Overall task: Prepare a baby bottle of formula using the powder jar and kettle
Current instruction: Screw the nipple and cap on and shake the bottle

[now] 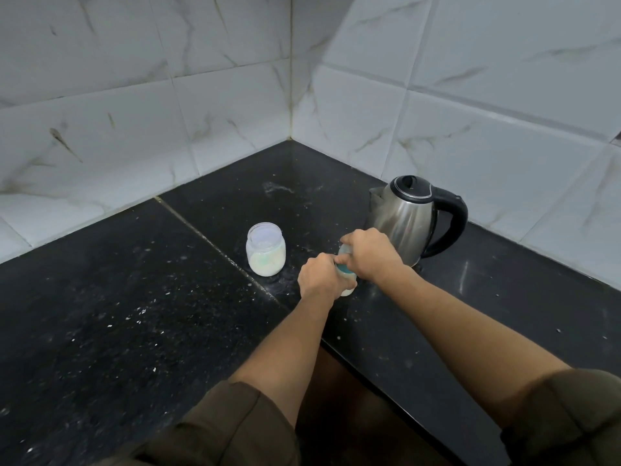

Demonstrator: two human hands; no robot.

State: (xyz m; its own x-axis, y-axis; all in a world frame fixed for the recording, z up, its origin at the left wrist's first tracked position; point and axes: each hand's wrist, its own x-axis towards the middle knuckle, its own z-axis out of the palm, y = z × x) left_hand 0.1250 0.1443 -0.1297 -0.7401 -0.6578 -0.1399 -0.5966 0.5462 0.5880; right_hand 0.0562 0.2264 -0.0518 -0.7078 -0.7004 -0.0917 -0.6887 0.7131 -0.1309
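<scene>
Since the bottle [348, 290], upright near the bench's [134, 297] front edge between jar [265, 252] and kettle [408, 216], looks light, slick plastic, I judge it well held: left grip [317, 275] clamped round its body, right grip [369, 253] curled over its teal collar [343, 269].

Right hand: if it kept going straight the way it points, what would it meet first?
The bottle, whose top the right hand grips. Past that, the line runs back-left, probably just behind the jar toward the tiled wall, though depth is unclear.
</scene>
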